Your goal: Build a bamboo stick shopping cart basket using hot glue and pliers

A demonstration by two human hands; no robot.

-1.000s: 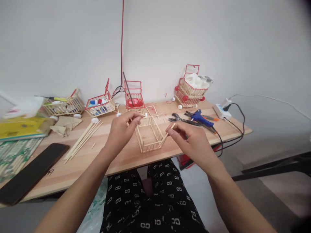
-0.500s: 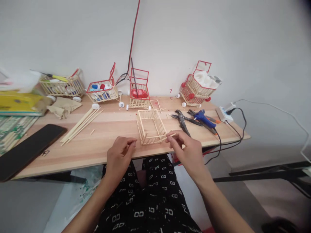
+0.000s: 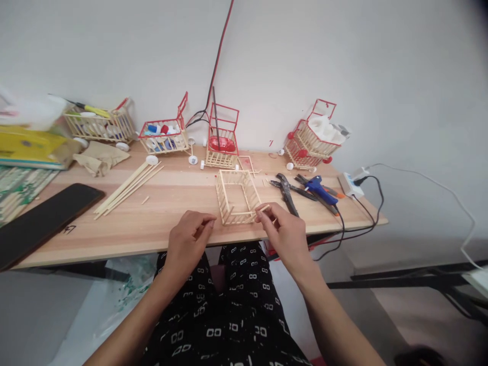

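Far left of our grips a black phone lies flat; nearer, loose long sticks lie on the desk. Our left hand, fingertips pressed together, appears to hold nothing. Between the grips sits the stick basket. Our right hand pinches a short stick against the basket's near corner, likely lining it up. Pliers and blue glue gun lie beyond, within reach.
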